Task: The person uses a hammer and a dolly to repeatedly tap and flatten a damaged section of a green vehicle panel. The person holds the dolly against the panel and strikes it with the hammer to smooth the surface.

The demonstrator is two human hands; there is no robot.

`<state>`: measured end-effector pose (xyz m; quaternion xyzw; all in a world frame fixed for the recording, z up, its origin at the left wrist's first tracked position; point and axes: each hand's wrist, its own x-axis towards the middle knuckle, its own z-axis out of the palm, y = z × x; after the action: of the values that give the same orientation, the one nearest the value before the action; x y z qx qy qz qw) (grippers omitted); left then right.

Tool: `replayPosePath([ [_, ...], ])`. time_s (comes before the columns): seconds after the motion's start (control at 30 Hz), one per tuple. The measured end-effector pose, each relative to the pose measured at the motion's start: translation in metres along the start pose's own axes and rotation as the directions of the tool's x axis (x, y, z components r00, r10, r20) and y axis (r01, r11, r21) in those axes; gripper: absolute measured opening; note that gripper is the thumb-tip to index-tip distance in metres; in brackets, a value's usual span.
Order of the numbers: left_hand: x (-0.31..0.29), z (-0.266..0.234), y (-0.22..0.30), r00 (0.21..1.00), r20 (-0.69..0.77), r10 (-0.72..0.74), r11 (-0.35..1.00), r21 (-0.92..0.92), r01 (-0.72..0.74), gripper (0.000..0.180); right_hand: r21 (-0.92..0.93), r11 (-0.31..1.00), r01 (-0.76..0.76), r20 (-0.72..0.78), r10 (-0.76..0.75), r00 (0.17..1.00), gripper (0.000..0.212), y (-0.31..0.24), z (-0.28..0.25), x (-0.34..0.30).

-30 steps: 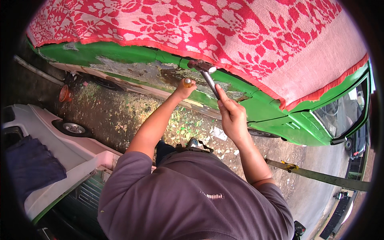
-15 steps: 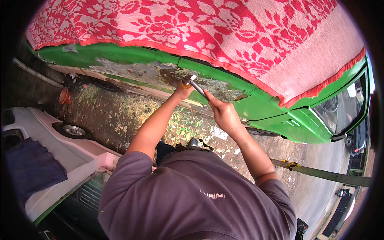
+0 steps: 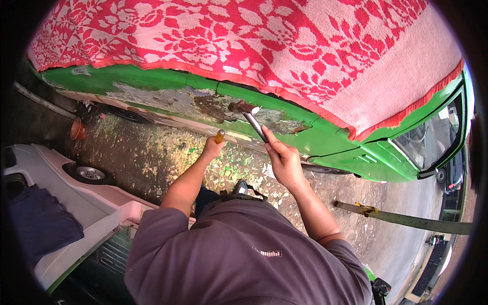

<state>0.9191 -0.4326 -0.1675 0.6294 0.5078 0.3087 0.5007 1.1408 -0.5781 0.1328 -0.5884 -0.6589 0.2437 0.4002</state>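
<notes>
My right hand (image 3: pixel 284 161) is closed around the handle of a hammer (image 3: pixel 255 127). Its head lies in front of the green car's (image 3: pixel 351 151) side panel; whether it touches the metal I cannot tell. In my left hand (image 3: pixel 211 148) is a chisel with a yellow, metal-capped handle (image 3: pixel 219 135), gripped below the cap, its blade hidden. The left hand is lower and nearer to me than the hammer head, apart from it. A long patch of chipped grey and brown filler (image 3: pixel 175 100) runs along the panel.
A red and pink floral towel (image 3: pixel 218 40) covers the car's upper part. Paint flakes (image 3: pixel 173 152) litter the floor. A pale pink vehicle (image 3: pixel 122 195) with a dark cloth (image 3: pixel 43 221) stands at left, an orange pot (image 3: pixel 78 129) beyond. A pole (image 3: pixel 406 218) extends at right.
My left hand with the chisel has pulled down and left, away from the panel. The hammer head has shifted slightly downward and no longer overlaps the chisel's handle.
</notes>
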Motion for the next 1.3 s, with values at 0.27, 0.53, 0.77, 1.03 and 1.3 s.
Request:
replayPosePath([
  [0.27,0.023,-0.023,0.073,0.951,-0.068,0.303,0.844,-0.444,-0.301,0.026,0.19,0.946,-0.263,-0.043,0.275,0.96,0.044,0.005,-0.018,0.002],
  [0.53,0.058,-0.009,0.098,0.923,-0.011,0.383,0.802,-0.492,-0.339,0.03,0.256,0.92,-0.297,-0.056,0.321,0.945,0.045,0.007,-0.022,0.007],
  [0.77,0.066,-0.005,0.085,0.935,0.041,0.354,0.818,-0.499,-0.287,0.025,0.278,0.892,-0.356,-0.057,0.386,0.921,0.044,0.004,-0.025,0.005],
  [1.03,0.061,-0.006,0.087,0.918,0.055,0.392,0.836,-0.437,-0.331,0.022,0.259,0.892,-0.371,-0.029,0.391,0.92,0.043,0.004,-0.02,0.01],
  [1.3,0.06,0.004,0.09,0.929,0.142,0.341,0.931,-0.187,-0.313,0.02,0.04,0.998,-0.044,-0.02,0.045,0.999,0.051,-0.02,-0.003,0.017],
])
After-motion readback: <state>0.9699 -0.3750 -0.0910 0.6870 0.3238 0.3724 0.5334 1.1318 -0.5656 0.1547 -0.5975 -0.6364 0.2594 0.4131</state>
